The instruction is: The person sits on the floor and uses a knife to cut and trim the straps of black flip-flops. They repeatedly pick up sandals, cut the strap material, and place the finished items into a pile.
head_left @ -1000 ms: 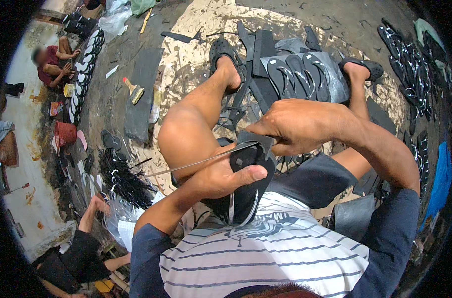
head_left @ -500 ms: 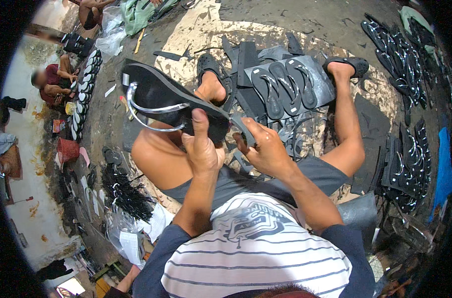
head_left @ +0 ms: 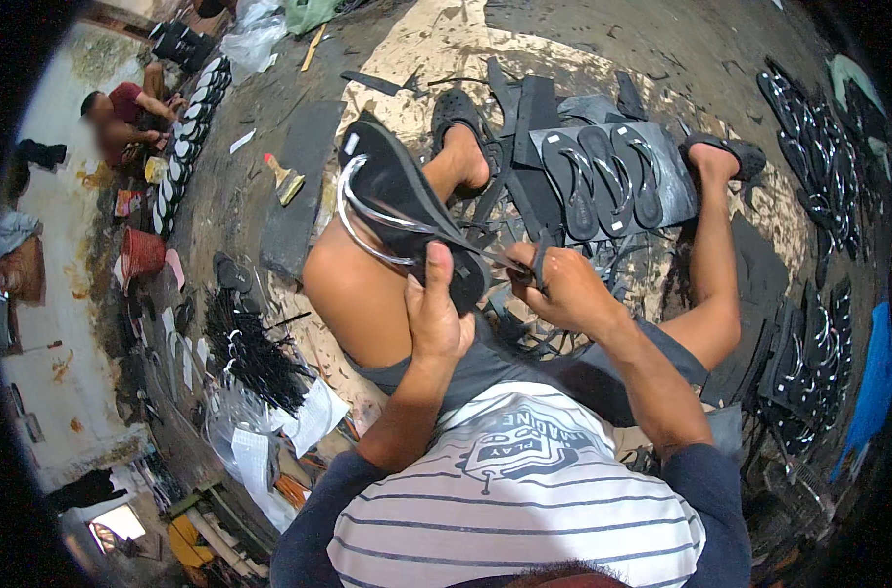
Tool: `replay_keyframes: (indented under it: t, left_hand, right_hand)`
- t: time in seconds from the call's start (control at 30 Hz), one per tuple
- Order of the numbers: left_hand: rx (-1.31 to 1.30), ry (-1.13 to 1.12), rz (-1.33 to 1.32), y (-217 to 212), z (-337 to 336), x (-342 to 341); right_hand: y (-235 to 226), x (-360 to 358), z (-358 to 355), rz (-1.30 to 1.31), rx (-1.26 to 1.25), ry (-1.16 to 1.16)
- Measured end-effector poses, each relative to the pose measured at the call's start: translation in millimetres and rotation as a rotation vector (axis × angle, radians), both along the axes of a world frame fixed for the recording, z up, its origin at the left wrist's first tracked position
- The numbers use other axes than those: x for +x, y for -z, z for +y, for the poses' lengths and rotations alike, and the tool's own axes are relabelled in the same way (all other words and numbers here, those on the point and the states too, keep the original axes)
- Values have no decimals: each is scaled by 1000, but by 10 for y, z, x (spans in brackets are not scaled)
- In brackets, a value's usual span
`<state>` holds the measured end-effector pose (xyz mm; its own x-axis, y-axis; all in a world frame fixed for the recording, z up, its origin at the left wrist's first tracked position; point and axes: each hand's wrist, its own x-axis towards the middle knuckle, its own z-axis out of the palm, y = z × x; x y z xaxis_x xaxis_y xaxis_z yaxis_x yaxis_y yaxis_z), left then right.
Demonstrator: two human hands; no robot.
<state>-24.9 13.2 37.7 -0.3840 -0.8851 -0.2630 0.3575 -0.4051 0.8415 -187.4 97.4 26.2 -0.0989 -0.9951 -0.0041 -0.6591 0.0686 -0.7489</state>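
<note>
Left hand (head_left: pixel 436 318) fingers clasp black sandal (head_left: pixel 407 206) | right hand (head_left: pixel 563 284) pinches strap (head_left: pixel 539 265)

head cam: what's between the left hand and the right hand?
In the head view, the heel end of the black flip-flop and a dark strap end span the gap: the left hand grips the sole, the right hand pinches the strap end.

Matt black rubber sandal (head_left: pixel 397 191), glossy strap (head_left: pixel 362 220)

sandal (head_left: pixel 407 206) over left knee; finished sandals (head_left: pixel 607 176) between feet; straps (head_left: pixel 250 353) left
</note>
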Motion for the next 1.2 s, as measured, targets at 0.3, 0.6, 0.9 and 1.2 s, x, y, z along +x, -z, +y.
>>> replay_keyframes:
  t: [0.3,0.6,0.9,1.2]
  left_hand:
    - [24,1,52,-210,47,-106]
    - [-20,113,-6,113,165,186]
    - [49,330,55,-197,-467,154]
    - [-129,393,-340,-616,-413,455]
  right_hand:
    - [104,260,-1066,20,-314,323]
    - [-278,-334,-1728,-758,-191,269]
    - [-497,66,-59,-588,-61,260]
    - [298,628,857,-279,-148,261]
